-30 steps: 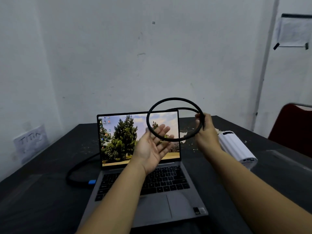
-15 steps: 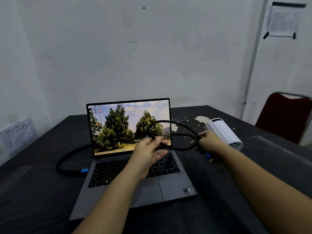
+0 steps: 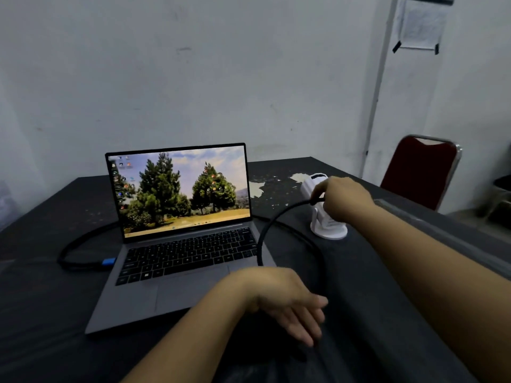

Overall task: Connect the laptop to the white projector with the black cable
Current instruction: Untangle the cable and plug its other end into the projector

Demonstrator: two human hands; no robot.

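An open grey laptop (image 3: pixel 177 244) with a tree wallpaper sits on the dark table (image 3: pixel 41 299). The black cable (image 3: pixel 269 225) has a blue plug at the laptop's left side, runs behind the screen and loops on the table to the right. My right hand (image 3: pixel 343 200) grips the cable's free end and holds it against the white projector (image 3: pixel 327 228), which stands upright on its round base. My left hand (image 3: pixel 287 302) hovers low near the laptop's front right corner, fingers spread, holding nothing.
A red chair with a metal frame (image 3: pixel 420 172) stands at the table's far right corner. White worn patches (image 3: pixel 265 186) mark the tabletop behind the laptop. A taped paper sheet (image 3: pixel 420 23) hangs on the right wall.
My left hand let go of the cable loop and dropped toward the table. The loop fell onto the table. My right hand carried the cable end to the projector, which now stands upright.
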